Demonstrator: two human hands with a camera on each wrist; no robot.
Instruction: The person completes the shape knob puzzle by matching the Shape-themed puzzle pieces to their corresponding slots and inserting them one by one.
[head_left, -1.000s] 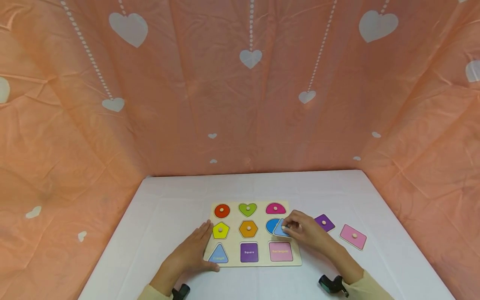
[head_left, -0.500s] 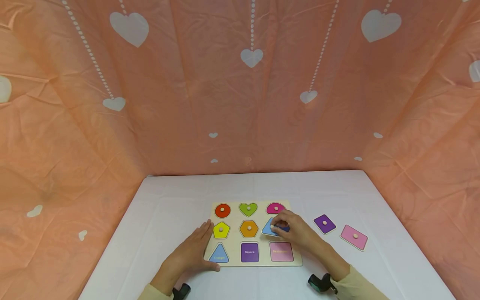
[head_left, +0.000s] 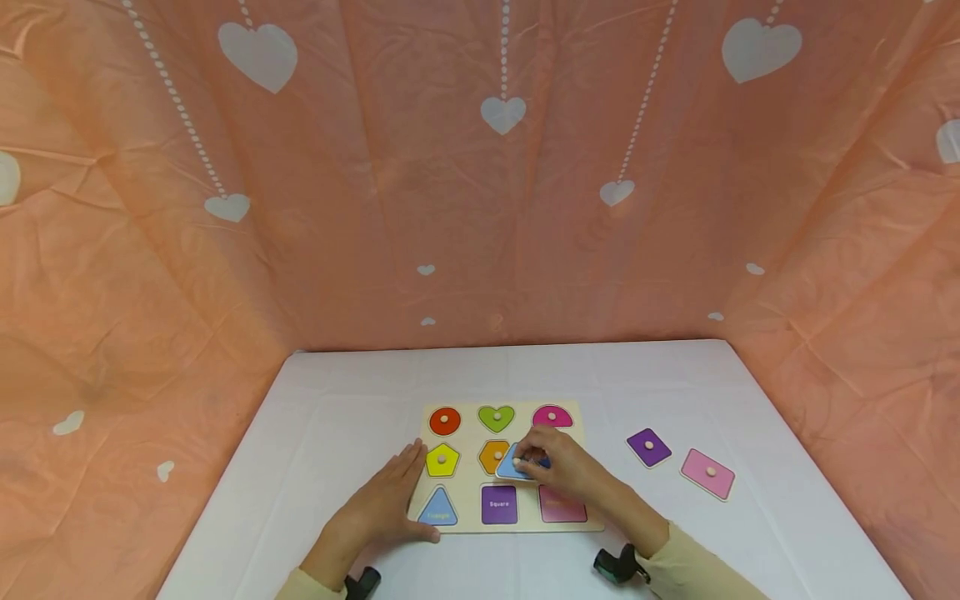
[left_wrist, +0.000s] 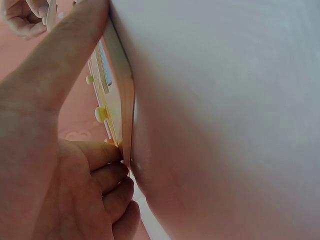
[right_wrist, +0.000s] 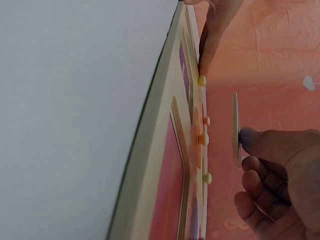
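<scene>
My right hand [head_left: 562,467] pinches the knob of a blue triangle puzzle piece [head_left: 507,468] over the wooden shape board [head_left: 468,471]. The triangle overlaps the orange hexagon piece [head_left: 491,455] in the head view; the right wrist view shows the triangle edge-on [right_wrist: 235,125], raised off the board. My left hand [head_left: 384,497] rests at the board's near left corner, fingers along its left side, thumb by the front edge. Bare recesses for triangle [head_left: 438,508], square [head_left: 498,505] and rectangle [head_left: 558,507] line the front row. My right hand mostly hides a blue piece.
A purple square piece [head_left: 649,447] and a pink rectangle piece [head_left: 708,474] lie on the white table [head_left: 645,375] right of the board. Red circle [head_left: 445,425], green heart [head_left: 496,423], magenta semicircle [head_left: 552,420] and yellow pentagon [head_left: 442,465] pieces sit in their recesses.
My right hand has carried the triangle leftward, from over the blue piece to over the hexagon's right part. My left hand has stayed at the board's corner.
</scene>
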